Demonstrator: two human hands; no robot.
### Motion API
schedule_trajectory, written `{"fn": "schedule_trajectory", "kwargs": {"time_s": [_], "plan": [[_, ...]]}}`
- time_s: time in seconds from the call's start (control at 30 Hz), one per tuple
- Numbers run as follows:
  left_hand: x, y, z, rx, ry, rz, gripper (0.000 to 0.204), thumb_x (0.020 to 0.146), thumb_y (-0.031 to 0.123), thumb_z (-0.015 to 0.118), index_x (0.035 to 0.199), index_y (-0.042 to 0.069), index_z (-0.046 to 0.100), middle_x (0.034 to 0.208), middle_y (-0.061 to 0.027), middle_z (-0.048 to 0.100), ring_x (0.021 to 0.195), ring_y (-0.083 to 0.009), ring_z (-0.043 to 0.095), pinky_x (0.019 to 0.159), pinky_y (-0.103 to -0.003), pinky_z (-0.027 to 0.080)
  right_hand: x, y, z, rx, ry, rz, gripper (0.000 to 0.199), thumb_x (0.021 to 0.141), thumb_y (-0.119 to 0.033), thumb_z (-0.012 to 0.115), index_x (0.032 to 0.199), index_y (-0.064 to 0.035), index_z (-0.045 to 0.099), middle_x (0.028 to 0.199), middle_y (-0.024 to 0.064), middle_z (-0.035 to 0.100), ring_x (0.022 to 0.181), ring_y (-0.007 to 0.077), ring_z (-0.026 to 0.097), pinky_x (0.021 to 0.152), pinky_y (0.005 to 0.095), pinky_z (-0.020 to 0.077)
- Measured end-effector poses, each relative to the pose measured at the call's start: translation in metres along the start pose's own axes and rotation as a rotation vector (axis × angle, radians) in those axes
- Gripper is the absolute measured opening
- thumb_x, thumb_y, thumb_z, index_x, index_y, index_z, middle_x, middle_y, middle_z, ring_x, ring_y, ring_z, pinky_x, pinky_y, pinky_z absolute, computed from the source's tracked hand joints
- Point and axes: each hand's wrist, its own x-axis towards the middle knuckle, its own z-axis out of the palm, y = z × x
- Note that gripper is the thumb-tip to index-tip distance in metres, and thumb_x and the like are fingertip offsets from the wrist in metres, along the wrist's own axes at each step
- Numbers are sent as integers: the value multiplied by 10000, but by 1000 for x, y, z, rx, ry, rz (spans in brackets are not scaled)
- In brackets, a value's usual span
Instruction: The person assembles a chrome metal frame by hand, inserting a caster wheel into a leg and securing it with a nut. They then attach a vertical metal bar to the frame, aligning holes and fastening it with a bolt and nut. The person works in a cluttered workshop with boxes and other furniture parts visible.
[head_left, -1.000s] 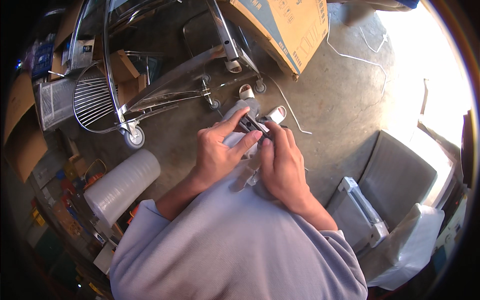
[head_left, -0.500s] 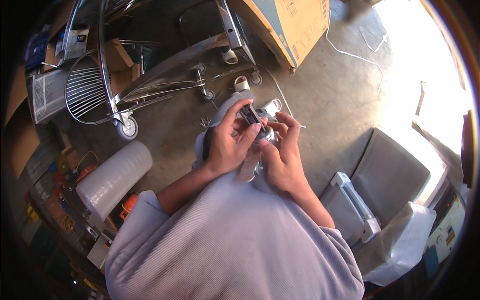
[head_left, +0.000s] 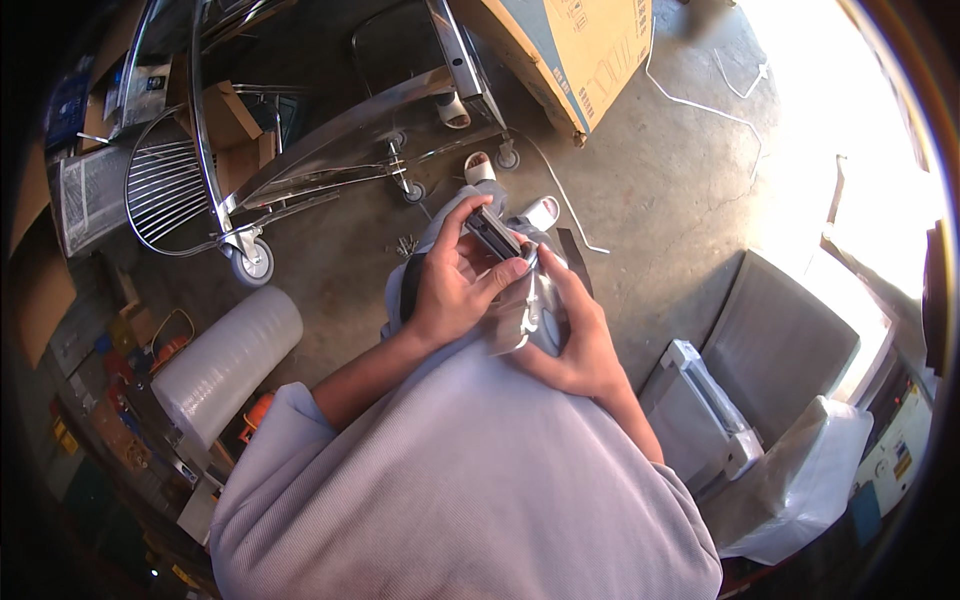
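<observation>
The dark grey, narrow metal channel-shaped piece (head_left: pixel 493 232) sits pinched end to end between index finger and thumb of the left hand (head_left: pixel 447 292), the nearer one, its long axis slanting down toward the right hand (head_left: pixel 586 350). Right index and thumb are spread wide, index tip by the low end, can't tell if touching. The shiny silver metal bit (head_left: pixel 531 310) below is blurry, and whether hidden right fingers grip it, no idea.
</observation>
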Motion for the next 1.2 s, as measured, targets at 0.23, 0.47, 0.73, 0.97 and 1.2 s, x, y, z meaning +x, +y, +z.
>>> {"fn": "schedule_trajectory", "kwargs": {"time_s": [0.23, 0.47, 0.73, 0.97, 1.2], "plan": [[-2, 20, -8, 133, -128, 43, 803, 920, 23, 790, 1582, 28, 335, 1190, -144, 715, 1112, -171, 695, 1005, -330, 546, 17, 10, -19, 794, -237, -56, 909, 889, -535, 738, 1540, -9, 382, 1548, 193, 471, 1380, 301, 522, 1115, 433, 448], [-15, 34, -10, 341, -236, -52, 689, 1013, 99, 668, 1606, 23, 327, 1172, -139, 748, 1116, -139, 686, 1026, -297, 511, 28, -3, -16, 837, -135, 458, 471, 995, -259, 653, 1400, -78, 496, 1292, 77, 608, 1119, 166, 605, 907, 310, 518], [-24, 38, -26, 597, -148, 32, 490, 1027, 168, 620, 1486, 33, 518, 1109, -157, 692, 854, -213, 701, 790, -351, 559, 27, -25, -12, 627, -194, 507, 426, 984, -120, 606, 1386, 16, 570, 1177, 84, 672, 993, 129, 642, 856, 286, 521], [-17, 32, -33, 448, -149, 198, 534, 979, 117, 699, 1484, 35, 546, 1137, -135, 683, 807, -179, 659, 782, -327, 546, 29, -35, -2, 609, -121, 411, 330, 940, -48, 598, 1256, 45, 568, 1125, 101, 669, 960, 120, 635, 848, 279, 515], [-16, 40, -44, 509, -168, 151, 510, 931, 92, 782, 1405, -11, 624, 1070, -105, 696, 911, -132, 642, 823, -287, 526, 32, -31, 3, 602, -108, 318, 351, 914, -25, 621, 1250, 48, 554, 1136, 111, 651, 1034, 123, 615, 905, 275, 499]]}}
